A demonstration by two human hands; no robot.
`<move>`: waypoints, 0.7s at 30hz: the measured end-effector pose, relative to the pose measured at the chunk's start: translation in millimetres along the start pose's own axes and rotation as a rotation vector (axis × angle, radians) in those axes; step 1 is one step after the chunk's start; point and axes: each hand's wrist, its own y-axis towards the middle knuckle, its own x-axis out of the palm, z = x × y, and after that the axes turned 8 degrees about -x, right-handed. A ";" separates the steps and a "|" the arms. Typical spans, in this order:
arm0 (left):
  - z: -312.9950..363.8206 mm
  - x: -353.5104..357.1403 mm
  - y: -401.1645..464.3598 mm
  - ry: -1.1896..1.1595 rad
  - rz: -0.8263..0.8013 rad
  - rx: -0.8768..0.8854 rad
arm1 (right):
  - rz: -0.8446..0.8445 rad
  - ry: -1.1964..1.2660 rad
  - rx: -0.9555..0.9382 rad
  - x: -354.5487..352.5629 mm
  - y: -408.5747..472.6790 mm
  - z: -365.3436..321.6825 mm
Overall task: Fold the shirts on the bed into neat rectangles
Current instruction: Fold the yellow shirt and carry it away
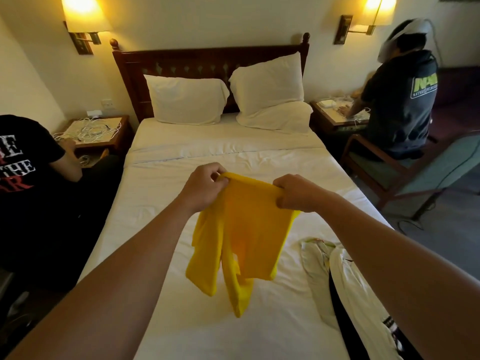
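Yellow shirt held up over the bed

White sheets cover the bed [181, 255], with two pillows [185, 100] leaning on a dark wooden headboard [207, 58] and a lit wall lamp [83, 14] on either side. At the left a seated person's black shirt [15, 162] shows partial letters, "THE" among them; at the right another person's dark hoodie [405, 100] carries a green logo too blurred to read. Tangled white cables [91, 129] lie on the left nightstand.

Both arms reach forward. The left hand [205, 187] and the right hand [296, 194] each pinch the top edge of the yellow shirt [241, 229], holding it up above the middle of the bed. Its long axis hangs downward, toward the camera, with the lower ends dangling loose. A crumpled white shirt [335, 276] lies on the sheet near the right forearm.
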 end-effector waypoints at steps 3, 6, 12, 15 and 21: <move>-11.9 -16.2 0.6 -0.096 -0.021 -0.114 | 0.029 0.100 0.070 19.6 -8.9 26.7; -23.8 -35.2 -7.5 0.112 -0.149 -0.161 | -0.056 0.032 0.109 37.0 -18.0 51.2; -39.9 -62.2 -12.7 0.406 -0.458 -0.282 | -0.031 -0.066 0.148 42.3 -19.9 70.1; -38.5 -71.1 -11.8 0.610 -0.581 -0.372 | -0.002 -0.081 0.171 33.2 -15.8 75.0; -67.7 -88.5 4.8 0.796 -0.420 -0.431 | 0.027 -0.119 0.183 22.1 14.0 75.7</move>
